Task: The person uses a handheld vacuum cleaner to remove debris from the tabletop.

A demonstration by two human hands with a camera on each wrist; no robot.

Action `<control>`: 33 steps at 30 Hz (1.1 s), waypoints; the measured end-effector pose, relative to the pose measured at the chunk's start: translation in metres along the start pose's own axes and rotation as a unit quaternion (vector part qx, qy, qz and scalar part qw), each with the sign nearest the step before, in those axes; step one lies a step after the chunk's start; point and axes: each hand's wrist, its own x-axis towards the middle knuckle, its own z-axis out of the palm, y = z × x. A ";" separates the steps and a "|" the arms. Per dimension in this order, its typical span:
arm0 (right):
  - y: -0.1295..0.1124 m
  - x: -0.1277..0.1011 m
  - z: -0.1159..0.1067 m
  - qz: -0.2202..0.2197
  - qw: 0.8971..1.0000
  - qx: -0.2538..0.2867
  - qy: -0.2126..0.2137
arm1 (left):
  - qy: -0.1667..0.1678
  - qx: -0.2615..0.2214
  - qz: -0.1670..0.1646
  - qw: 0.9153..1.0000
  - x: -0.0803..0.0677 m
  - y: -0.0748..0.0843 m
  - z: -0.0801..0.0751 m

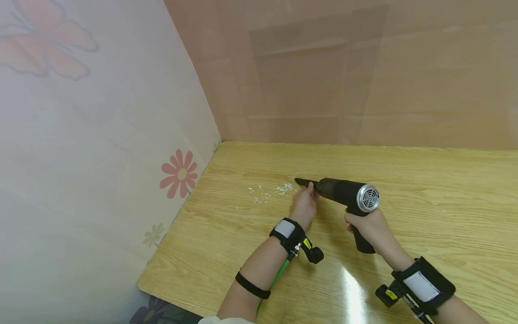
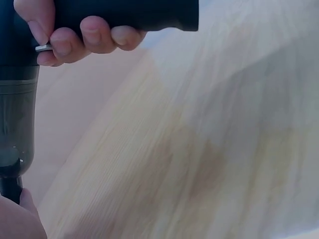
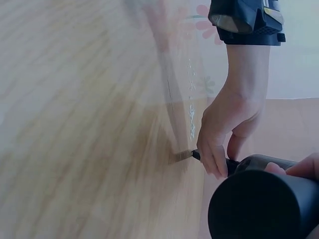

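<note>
A black handheld vacuum cleaner (image 1: 341, 191) with a silver vented end points leftward over the table. My right hand (image 1: 369, 227) grips its handle (image 2: 159, 15), fingers wrapped around it, with the thumb and forefinger by a small silvery trigger (image 2: 44, 48). At the front, my left hand (image 1: 304, 208) pinches the slim black nozzle (image 1: 303, 182) near where it joins the see-through dust cup (image 2: 17, 114). Small white scraps (image 1: 284, 189) lie on the wood just left of the nozzle tip, with others scattered farther left. In the right wrist view the tip sits close over the tabletop.
The wood-grain table (image 1: 445, 202) meets a brown covered wall (image 1: 299, 81) at the back. On the left stands a pale wall (image 1: 101, 135) with flower and butterfly prints. Both wrists carry strapped cameras, and a green cable (image 1: 279, 275) runs along the left forearm.
</note>
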 end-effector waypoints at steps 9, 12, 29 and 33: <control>0.008 -0.019 -0.005 0.011 1.000 0.002 -0.012 | -0.004 0.009 -0.016 1.000 -0.016 -0.007 -0.007; 0.008 -0.023 -0.002 0.015 1.000 0.003 -0.011 | -0.002 0.008 -0.017 1.000 -0.021 -0.006 -0.010; 0.005 -0.020 0.016 0.021 1.000 0.022 -0.004 | 0.012 0.009 -0.003 1.000 -0.017 0.002 -0.023; 0.005 -0.020 0.023 0.027 0.998 0.050 0.008 | 0.010 0.014 0.002 1.000 -0.016 0.004 -0.024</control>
